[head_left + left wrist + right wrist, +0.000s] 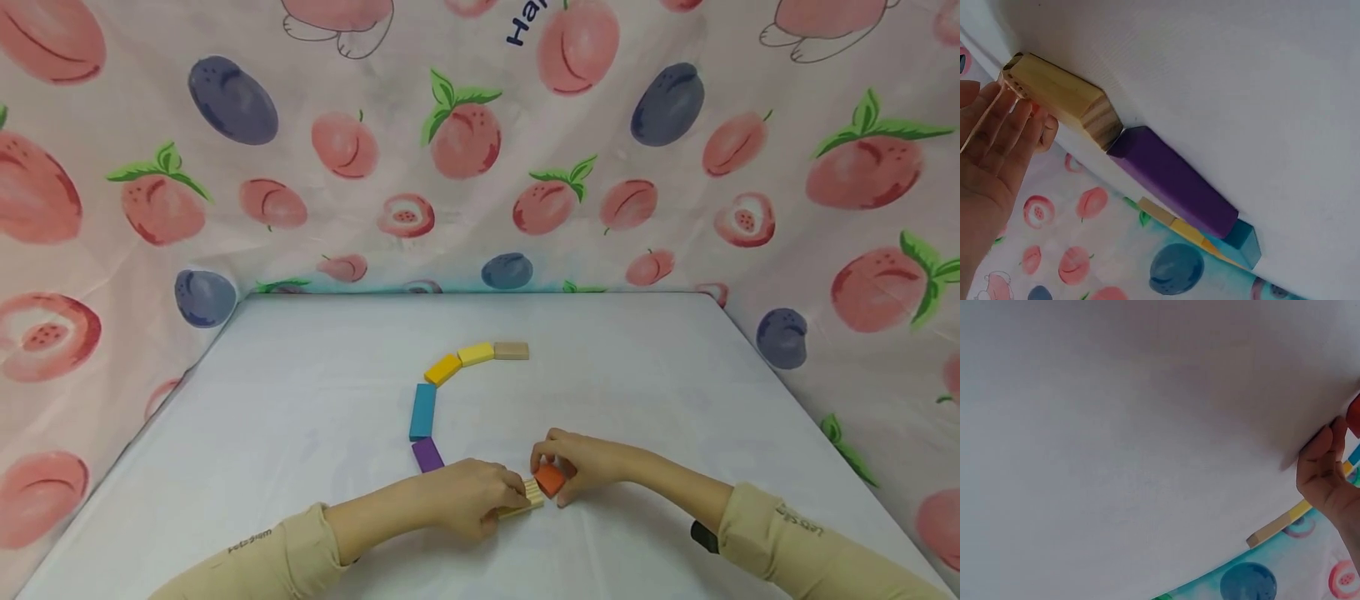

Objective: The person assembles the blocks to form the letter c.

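Observation:
My left hand (468, 498) pinches a ridged pale wooden block (533, 492) near the front of the table. In the left wrist view, that hand's fingertips are at the ridged part, beside a plain wooden block (1063, 90). An orange-red block (551, 479) is held between thumb and fingers of my right hand (588, 462), its corner close against the ridged block. Past the left hand, a purple block (428, 456) meets the plain wooden one end to end, partly hidden by that hand in the head view.
From the purple block the curved row runs on through a blue block (422, 412), an orange-yellow block (442, 369), a light yellow block (476, 354) and a tan block (512, 351). They lie on a white tabletop (300, 400). Fruit-print cloth (480, 208) stands behind and at both sides.

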Demonstrator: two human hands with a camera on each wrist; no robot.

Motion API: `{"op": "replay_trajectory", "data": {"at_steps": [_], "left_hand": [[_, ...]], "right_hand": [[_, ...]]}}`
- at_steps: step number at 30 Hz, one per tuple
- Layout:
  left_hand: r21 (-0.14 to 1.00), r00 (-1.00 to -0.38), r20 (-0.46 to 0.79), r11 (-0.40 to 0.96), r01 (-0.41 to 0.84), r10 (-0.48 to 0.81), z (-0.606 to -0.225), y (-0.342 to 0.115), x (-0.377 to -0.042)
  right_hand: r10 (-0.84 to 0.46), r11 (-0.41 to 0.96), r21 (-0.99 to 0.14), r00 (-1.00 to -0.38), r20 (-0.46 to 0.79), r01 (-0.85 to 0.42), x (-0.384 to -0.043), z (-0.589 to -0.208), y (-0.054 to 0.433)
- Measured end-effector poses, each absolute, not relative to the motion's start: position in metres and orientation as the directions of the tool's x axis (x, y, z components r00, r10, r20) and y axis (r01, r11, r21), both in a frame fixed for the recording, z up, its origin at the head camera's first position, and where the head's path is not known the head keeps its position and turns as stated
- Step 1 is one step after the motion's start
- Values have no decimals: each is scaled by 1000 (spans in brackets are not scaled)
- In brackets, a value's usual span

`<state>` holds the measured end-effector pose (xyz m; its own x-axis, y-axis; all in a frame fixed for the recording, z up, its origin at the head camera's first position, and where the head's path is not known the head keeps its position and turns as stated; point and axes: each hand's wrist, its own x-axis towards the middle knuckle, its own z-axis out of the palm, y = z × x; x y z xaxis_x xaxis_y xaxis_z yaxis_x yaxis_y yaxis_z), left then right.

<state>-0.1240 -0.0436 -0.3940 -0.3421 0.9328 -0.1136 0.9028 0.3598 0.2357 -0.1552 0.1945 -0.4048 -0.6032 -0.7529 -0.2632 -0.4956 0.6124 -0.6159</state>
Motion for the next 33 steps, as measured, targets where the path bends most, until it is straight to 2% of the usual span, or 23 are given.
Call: {"op": "replay_trajectory", "data": {"at_steps": [5,9,14,19,26,33], "left_hand": [[258,-368,-61,371,892,928,-398,-47,-123],[233,-391,11,378,896,920,-394,-50,-124],[189,-475,97,452,872,875,-383,-59,-127],[220,-572,202,533,817,795,-373,-70,-140],[190,-619,402,600,777,675,-363,-89,-166],[149,-730,387,743,653,564,-364,-117,-185]], "right_hand": [[-780,567,-676,-571,-257,-471,-159,-404,197],[-775,561,-693,-580,-249,-452,-164,-400,202],[-748,563,-683,-637,-184,-464,-170,-392,213],[-685,582,-637,-727,-49,-506,-172,-380,225],[-552,632,-536,-811,194,-560,-185,-373,238],[-436,684,-483,-838,329,-546,-201,-378,243]]}}
